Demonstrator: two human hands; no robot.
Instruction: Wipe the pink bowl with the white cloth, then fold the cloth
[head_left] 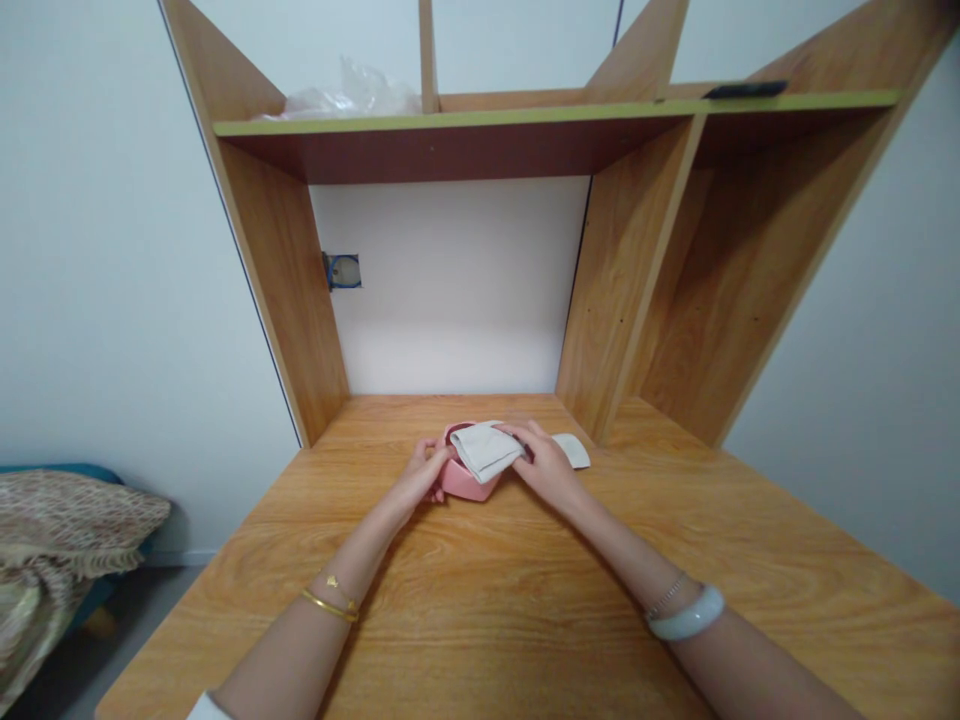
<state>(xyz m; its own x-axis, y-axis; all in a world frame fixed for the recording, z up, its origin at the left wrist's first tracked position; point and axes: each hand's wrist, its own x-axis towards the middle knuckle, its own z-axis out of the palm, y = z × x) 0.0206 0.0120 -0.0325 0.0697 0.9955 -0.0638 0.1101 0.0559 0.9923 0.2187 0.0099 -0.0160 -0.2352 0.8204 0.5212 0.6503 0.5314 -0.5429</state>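
Observation:
A pink cup sits on the wooden desk near its back. My left hand is closed around the cup's left side. My right hand holds a folded white cloth pressed over the cup's rim and into its mouth. A second small white piece lies flat on the desk just right of my right hand.
Wooden shelf uprights rise at the back left and back right, with a shelf overhead carrying a clear plastic bag and a dark flat object. A wall socket sits behind. A patterned blanket lies at far left.

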